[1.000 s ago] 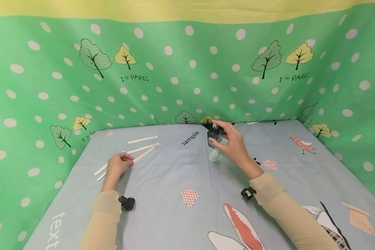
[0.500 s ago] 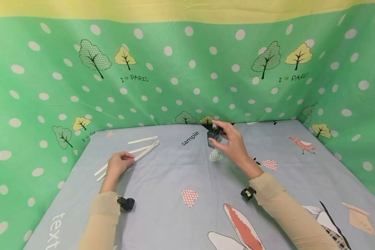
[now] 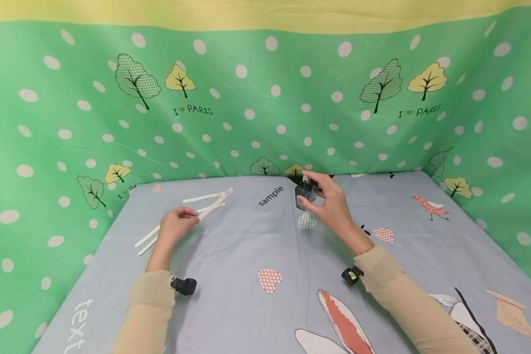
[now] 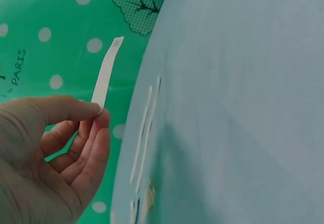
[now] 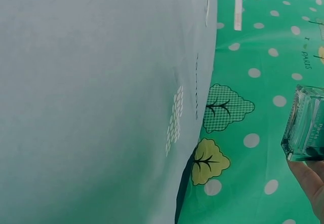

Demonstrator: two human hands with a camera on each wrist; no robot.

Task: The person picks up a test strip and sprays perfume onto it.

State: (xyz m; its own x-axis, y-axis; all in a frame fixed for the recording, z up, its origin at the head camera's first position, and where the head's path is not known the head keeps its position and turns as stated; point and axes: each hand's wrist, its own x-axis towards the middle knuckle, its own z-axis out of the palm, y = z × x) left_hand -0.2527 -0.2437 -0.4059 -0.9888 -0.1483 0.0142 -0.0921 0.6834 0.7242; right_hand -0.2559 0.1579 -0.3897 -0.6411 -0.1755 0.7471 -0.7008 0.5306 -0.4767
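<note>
My left hand (image 3: 175, 227) pinches a white paper scent strip (image 4: 105, 79) between thumb and fingertips, raised above the table. Its printed end points up and away from me. My right hand (image 3: 332, 204) grips a square glass perfume bottle (image 3: 304, 197) with dark liquid, held upright near the table's far edge. The index finger lies on the bottle's sprayer top, with the thumb low on the side facing me. In the right wrist view, part of the perfume bottle (image 5: 305, 125) shows at the right edge, fingers under its base.
Several more paper strips lie on the grey-blue printed tablecloth (image 3: 234, 255) around the left hand, one strip (image 3: 199, 197) farther back. A green dotted curtain (image 3: 230, 98) stands behind the table and along both sides. A small camera is strapped to each wrist.
My left hand has lifted its strip off the others and moved slightly right and away from me. The right hand and bottle have stayed in place.
</note>
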